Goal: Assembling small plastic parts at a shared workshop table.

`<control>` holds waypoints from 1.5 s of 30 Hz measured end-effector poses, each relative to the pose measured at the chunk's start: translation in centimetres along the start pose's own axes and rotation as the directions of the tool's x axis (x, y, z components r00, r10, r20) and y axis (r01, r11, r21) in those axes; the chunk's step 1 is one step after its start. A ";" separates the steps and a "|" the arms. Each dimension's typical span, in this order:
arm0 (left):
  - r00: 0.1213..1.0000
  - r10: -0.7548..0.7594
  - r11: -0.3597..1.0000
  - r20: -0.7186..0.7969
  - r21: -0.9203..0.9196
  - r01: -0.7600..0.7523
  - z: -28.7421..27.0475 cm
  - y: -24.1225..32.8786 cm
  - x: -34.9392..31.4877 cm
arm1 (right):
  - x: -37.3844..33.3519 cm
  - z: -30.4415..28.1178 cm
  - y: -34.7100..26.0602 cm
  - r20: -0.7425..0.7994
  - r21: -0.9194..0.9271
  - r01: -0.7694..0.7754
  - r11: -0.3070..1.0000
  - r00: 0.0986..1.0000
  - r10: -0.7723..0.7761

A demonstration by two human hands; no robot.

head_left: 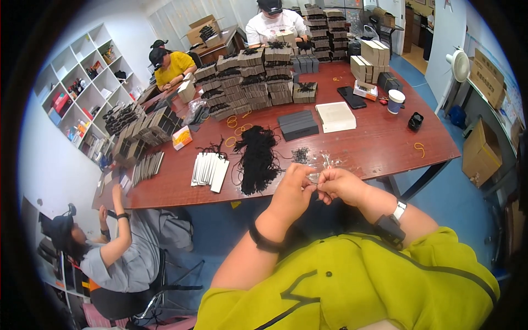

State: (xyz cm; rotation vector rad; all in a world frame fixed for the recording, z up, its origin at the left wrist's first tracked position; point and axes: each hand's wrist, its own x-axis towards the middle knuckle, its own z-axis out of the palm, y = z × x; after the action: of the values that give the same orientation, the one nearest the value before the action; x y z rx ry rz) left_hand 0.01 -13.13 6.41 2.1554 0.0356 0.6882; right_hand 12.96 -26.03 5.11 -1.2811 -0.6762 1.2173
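At the table's near edge, my left hand (291,192) and my right hand (342,185) meet with their fingertips pinched together. Whatever sits between the fingers is too small to make out. Just beyond them lie a crumpled clear plastic bag (327,159) and a little heap of small dark pieces (300,154). A thick bundle of black cords (257,159) rests to the left of my left hand. Farther left, white tags (209,172) are fanned out with black strings at their far ends.
Tall stacks of grey tags (253,82) cross the red-brown table (385,132). Nearer lie a dark grey stack (297,125) and a cream stack (336,117). A phone (352,98) and paper cup (395,102) stand right. Several co-workers sit around, one (121,253) close on the left.
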 end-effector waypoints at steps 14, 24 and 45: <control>0.976 -0.170 0.984 0.138 -0.035 0.176 -0.5 -1.7 0.3 | -0.3 0.0 0.1 -0.054 -0.273 0.063 0.960 0.995 -0.080; 0.884 -0.416 0.874 0.214 -0.174 0.454 -0.9 -3.7 0.1 | -0.3 1.0 0.3 -0.172 -0.243 0.085 0.966 0.977 -0.129; 0.764 -0.511 0.805 0.393 -0.093 0.586 -2.3 -1.8 0.5 | -0.6 1.8 -2.2 -0.089 -0.860 0.204 0.469 0.843 -0.531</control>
State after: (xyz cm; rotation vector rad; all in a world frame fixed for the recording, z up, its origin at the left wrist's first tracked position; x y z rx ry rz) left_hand -0.33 -10.20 6.36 1.8860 0.3805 -0.0453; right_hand 11.85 -25.62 7.74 -1.9267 -1.2770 0.1980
